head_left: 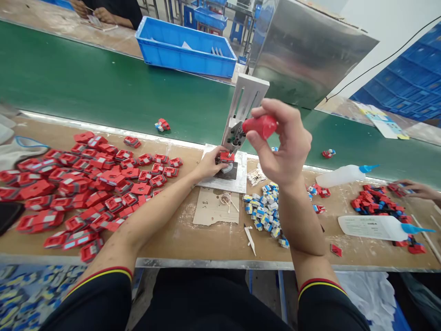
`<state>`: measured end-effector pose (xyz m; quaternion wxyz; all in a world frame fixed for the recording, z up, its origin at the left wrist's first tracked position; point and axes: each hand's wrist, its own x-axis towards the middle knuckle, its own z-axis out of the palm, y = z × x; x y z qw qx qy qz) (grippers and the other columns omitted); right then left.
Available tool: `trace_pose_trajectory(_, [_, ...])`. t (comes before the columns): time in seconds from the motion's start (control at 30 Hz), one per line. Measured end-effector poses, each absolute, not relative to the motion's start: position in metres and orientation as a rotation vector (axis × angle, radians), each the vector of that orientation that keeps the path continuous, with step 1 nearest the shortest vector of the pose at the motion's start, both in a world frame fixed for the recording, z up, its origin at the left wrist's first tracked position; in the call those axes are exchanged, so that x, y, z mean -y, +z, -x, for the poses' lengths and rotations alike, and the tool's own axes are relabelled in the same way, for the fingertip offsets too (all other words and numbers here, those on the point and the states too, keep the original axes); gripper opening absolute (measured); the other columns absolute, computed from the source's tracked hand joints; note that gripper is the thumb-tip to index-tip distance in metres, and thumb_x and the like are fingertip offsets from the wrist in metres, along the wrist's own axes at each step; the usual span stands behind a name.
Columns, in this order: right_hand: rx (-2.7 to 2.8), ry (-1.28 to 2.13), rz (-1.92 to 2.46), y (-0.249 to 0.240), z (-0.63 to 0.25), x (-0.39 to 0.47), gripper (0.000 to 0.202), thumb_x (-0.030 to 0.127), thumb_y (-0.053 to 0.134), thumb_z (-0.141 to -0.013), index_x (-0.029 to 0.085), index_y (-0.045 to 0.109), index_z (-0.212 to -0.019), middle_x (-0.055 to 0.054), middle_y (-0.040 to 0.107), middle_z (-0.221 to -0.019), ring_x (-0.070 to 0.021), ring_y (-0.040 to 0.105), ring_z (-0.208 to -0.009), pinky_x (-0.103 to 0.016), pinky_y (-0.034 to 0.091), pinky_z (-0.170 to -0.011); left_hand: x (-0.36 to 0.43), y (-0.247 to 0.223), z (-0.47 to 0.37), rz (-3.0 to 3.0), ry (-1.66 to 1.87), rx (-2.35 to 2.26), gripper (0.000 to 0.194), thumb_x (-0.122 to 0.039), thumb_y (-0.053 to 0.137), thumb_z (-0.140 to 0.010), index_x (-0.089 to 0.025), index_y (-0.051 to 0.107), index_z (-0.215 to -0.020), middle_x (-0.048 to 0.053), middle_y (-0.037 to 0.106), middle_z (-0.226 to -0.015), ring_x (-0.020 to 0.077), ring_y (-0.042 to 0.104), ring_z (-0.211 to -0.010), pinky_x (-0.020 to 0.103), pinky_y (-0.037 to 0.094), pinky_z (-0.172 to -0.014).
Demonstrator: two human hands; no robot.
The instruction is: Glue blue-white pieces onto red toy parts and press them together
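My right hand (287, 142) is closed round the red handle (260, 126) of a small toggle press (250, 92), whose metal upright stands at the back of its base plate (241, 177). Under the press head, a red plastic toy part (227, 156) sits over the dark pad, gripped by the fingers of my left hand (210, 164). Left of that hand spreads a heap of red and grey toy parts (99, 161). To the right of the base lies a pile of small white, blue and yellow parts (263, 209).
Cardboard (203, 209) with cotton swabs and a white pen-like tool (250, 240) lie in front. Glue bottles (368, 227) are at right, near another person's hand (415, 187). Behind runs a green conveyor belt (103, 76), with a blue crate (186, 55) beyond it.
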<state>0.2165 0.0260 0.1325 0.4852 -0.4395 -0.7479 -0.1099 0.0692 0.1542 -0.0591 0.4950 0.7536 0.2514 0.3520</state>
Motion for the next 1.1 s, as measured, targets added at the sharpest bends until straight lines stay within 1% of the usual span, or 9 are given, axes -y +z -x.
trace_pose_trajectory(0.1, [1.865,-0.329,1.036,0.115,-0.215,-0.017,0.034,0.03,0.06,-0.104,0.033,0.058,-0.139,-0.005,0.077,-0.119,-0.027,0.076,-0.115,-0.049,0.067,-0.099,-0.153,-0.06,-0.071,-1.838,0.867,-0.603,0.047,-0.022,0.075,-0.078,-0.017,0.061,-0.122,0.006,0.075,-0.104,0.0212,0.071,-0.094,0.036,0.056,-0.093])
trace_pose_trajectory(0.2, [1.888,-0.399,0.987,0.098,-0.216,-0.011,0.042,0.029,0.066,-0.1,0.035,0.057,-0.14,-0.004,0.077,-0.12,-0.0293,0.076,-0.117,-0.053,0.068,-0.1,-0.151,-0.061,-0.071,-1.866,0.905,-0.586,0.046,-0.023,0.073,-0.078,-0.017,0.061,-0.122,0.007,0.075,-0.11,0.0226,0.071,-0.098,0.037,0.056,-0.095])
trace_pose_trajectory(0.37, [1.901,-0.518,0.964,0.078,-0.217,-0.006,0.059,0.027,0.074,-0.095,0.037,0.048,-0.148,-0.004,0.079,-0.12,-0.0306,0.078,-0.113,-0.054,0.071,-0.092,-0.146,-0.058,-0.07,-1.871,0.875,-0.598,0.048,-0.024,0.071,-0.08,-0.017,0.06,-0.127,0.007,0.075,-0.11,0.0231,0.072,-0.099,0.039,0.057,-0.096])
trace_pose_trajectory(0.6, [1.898,-0.347,0.848,0.06,-0.217,-0.003,0.082,0.02,0.085,-0.088,0.041,0.046,-0.157,-0.003,0.08,-0.127,-0.0294,0.077,-0.122,-0.051,0.07,-0.101,-0.144,-0.057,-0.071,-1.842,0.867,-0.591,0.046,-0.018,0.07,-0.081,-0.018,0.06,-0.126,0.007,0.077,-0.112,0.0228,0.073,-0.102,0.039,0.057,-0.1])
trace_pose_trajectory(0.73, [1.9,-0.335,0.845,0.043,-0.219,-0.004,0.075,0.013,0.081,-0.088,0.04,0.052,-0.152,-0.002,0.08,-0.129,-0.0281,0.077,-0.122,-0.051,0.07,-0.101,-0.145,-0.059,-0.071,-1.861,0.888,-0.582,0.047,-0.017,0.071,-0.08,-0.018,0.061,-0.126,0.008,0.077,-0.115,0.0238,0.073,-0.104,0.039,0.057,-0.101])
trace_pose_trajectory(0.87, [1.934,-0.413,0.845,0.027,-0.219,0.002,0.062,0.006,0.064,-0.091,0.035,0.057,-0.146,-0.006,0.078,-0.131,-0.0294,0.075,-0.127,-0.056,0.07,-0.099,-0.145,-0.058,-0.071,-1.884,0.887,-0.587,0.045,-0.02,0.07,-0.083,-0.019,0.062,-0.127,0.006,0.077,-0.113,0.0235,0.073,-0.104,0.038,0.056,-0.1])
trace_pose_trajectory(0.93, [1.925,-0.34,0.859,0.02,-0.218,0.007,0.058,0.011,0.06,-0.093,0.034,0.057,-0.146,-0.007,0.076,-0.135,-0.0313,0.07,-0.135,-0.061,0.067,-0.104,-0.144,-0.058,-0.07,-1.896,0.89,-0.596,0.044,-0.021,0.07,-0.084,-0.019,0.062,-0.127,0.006,0.077,-0.112,0.0233,0.072,-0.103,0.038,0.056,-0.099])
trace_pose_trajectory(1.0, [1.856,-0.23,0.903,0.015,-0.214,0.01,0.051,0.024,0.061,-0.097,0.034,0.056,-0.146,-0.009,0.069,-0.143,-0.0338,0.063,-0.142,-0.064,0.062,-0.109,-0.143,-0.058,-0.07,-1.91,0.895,-0.602,0.044,-0.019,0.071,-0.083,-0.019,0.063,-0.127,0.006,0.077,-0.113,0.0237,0.072,-0.103,0.038,0.056,-0.098])
trace_pose_trajectory(1.1, [1.634,0.038,0.979,0.011,-0.207,0.011,0.05,0.046,0.059,-0.1,0.033,0.051,-0.148,-0.014,0.058,-0.153,-0.0342,0.063,-0.14,-0.056,0.068,-0.098,-0.143,-0.057,-0.071,-1.909,0.902,-0.606,0.044,-0.016,0.071,-0.082,-0.019,0.063,-0.125,0.007,0.077,-0.111,0.024,0.073,-0.102,0.038,0.056,-0.098])
